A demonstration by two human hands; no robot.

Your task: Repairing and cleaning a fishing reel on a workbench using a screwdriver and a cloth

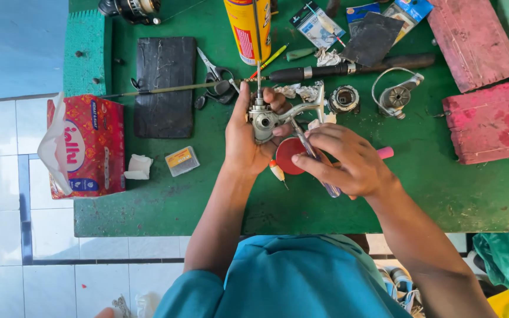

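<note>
The left hand (248, 138) is closed around a grey metal fishing-reel body (264, 119); the right hand (349, 162) pinches a clear-handled screwdriver (312, 154) into it. A slipping tip could jab the left palm or scatter screws across the green tabletop (431, 176).

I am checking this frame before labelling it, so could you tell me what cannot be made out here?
Head view:
- Tool tip: hidden where the right hand presses the clear-handled tool into the reel body.
- Reel body's far side: covered by the left hand.
- Red disc: partly behind both hands.
- Spray can: top cut off by the frame edge.
</note>
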